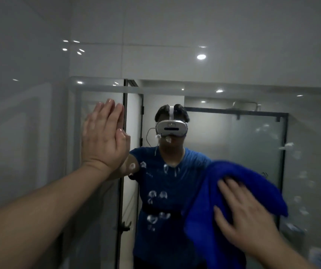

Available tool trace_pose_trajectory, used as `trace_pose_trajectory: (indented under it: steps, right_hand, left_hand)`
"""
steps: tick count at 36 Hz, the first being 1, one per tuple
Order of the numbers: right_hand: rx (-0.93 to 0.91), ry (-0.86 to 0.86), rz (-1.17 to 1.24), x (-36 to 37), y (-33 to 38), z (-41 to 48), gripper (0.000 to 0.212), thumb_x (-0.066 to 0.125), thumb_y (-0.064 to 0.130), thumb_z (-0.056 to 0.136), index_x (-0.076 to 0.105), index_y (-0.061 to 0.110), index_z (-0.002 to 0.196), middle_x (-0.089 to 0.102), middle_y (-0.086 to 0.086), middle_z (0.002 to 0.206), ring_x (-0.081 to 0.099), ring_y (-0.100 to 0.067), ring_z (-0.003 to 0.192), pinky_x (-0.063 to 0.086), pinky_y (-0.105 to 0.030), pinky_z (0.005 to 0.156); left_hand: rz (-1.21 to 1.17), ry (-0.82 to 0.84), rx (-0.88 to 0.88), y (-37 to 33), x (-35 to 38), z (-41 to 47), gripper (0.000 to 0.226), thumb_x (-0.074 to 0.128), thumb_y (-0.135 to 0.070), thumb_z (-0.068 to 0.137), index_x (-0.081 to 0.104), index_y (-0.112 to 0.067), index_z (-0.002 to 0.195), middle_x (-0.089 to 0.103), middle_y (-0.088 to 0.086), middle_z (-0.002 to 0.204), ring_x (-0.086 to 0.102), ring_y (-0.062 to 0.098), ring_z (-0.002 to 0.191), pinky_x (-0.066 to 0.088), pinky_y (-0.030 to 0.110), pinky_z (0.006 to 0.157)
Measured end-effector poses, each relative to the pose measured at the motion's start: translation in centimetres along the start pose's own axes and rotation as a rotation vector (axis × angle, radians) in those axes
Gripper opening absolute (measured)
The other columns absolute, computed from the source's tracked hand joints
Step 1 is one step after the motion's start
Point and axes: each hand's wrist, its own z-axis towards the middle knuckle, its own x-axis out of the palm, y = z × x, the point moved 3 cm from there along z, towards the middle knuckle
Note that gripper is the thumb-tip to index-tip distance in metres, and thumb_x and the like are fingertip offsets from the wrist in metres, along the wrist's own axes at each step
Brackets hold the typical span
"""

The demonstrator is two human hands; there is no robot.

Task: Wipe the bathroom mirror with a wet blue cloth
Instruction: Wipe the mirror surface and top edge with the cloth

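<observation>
Cloth [204,210] sits bunched on the lower right of the mirror [214,133], pinned there under the right hand [247,216], whose spread, straight fingers press it rather than clutch it, likely so a broad patch rubs at once. The left hand [103,136] holds nothing and lies flat on the mirror near its left edge, fingers straight and together, probably as a brace. Foam blobs [156,197] dot the middle and right, so most wiping seems undone.
</observation>
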Motion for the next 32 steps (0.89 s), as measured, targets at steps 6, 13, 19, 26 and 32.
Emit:
trace_pose_trajectory:
  steps: [6, 13, 19, 26, 32]
  right_hand:
    - [0.089, -0.237, 0.188, -7.3, 4.4, 14.8, 0.071, 0.013, 0.065, 0.106, 0.009, 0.032, 0.169, 0.010, 0.004, 0.177, 0.010, -0.022, 0.163, 0.014, -0.053, 0.128]
    - [-0.007, -0.390, 0.126, -10.0, 10.7, 22.3, 0.074, 0.026, 0.070, 0.103, 0.029, 0.029, 0.165, 0.029, 0.002, 0.172, 0.024, -0.024, 0.158, 0.026, -0.054, 0.124]
    - [-0.042, -0.318, 0.100, -6.0, 13.3, 18.1, 0.075, 0.034, 0.066, 0.103, 0.025, 0.029, 0.167, 0.024, -0.001, 0.174, 0.026, -0.028, 0.157, 0.032, -0.049, 0.123]
    - [-0.247, -0.168, 0.135, 3.3, 16.4, 7.3, 0.071, 0.052, 0.059, 0.099, 0.043, 0.025, 0.161, 0.050, -0.003, 0.160, 0.050, -0.025, 0.138, 0.043, -0.037, 0.116]
    - [-0.509, 0.077, 0.043, 9.7, 17.2, -1.7, 0.071, 0.055, 0.064, 0.096, 0.043, 0.033, 0.159, 0.045, 0.011, 0.161, 0.050, -0.014, 0.144, 0.028, -0.045, 0.123]
  left_hand:
    - [0.003, -0.014, 0.020, 0.3, 0.0, 0.0, 0.070, 0.042, -0.030, 0.096, 0.035, -0.024, 0.165, 0.029, 0.001, 0.174, 0.020, 0.023, 0.163, 0.016, 0.053, 0.132]
    - [-0.013, -0.074, 0.055, 0.5, 0.3, 0.0, 0.069, 0.043, -0.027, 0.095, 0.039, -0.022, 0.164, 0.033, 0.002, 0.173, 0.022, 0.023, 0.163, 0.017, 0.051, 0.133]
    - [-0.018, -0.119, 0.103, 1.1, 0.6, 0.0, 0.066, 0.048, -0.021, 0.098, 0.040, -0.019, 0.163, 0.036, 0.006, 0.171, 0.026, 0.027, 0.161, 0.023, 0.054, 0.131]
    - [-0.017, -0.097, 0.088, 0.9, 0.3, 0.2, 0.073, 0.045, -0.025, 0.091, 0.041, -0.020, 0.163, 0.036, 0.006, 0.172, 0.028, 0.029, 0.160, 0.023, 0.054, 0.130]
    - [0.010, -0.081, 0.077, 0.8, 0.4, 0.0, 0.070, 0.046, -0.028, 0.096, 0.035, -0.023, 0.165, 0.030, 0.002, 0.174, 0.020, 0.024, 0.163, 0.012, 0.046, 0.134]
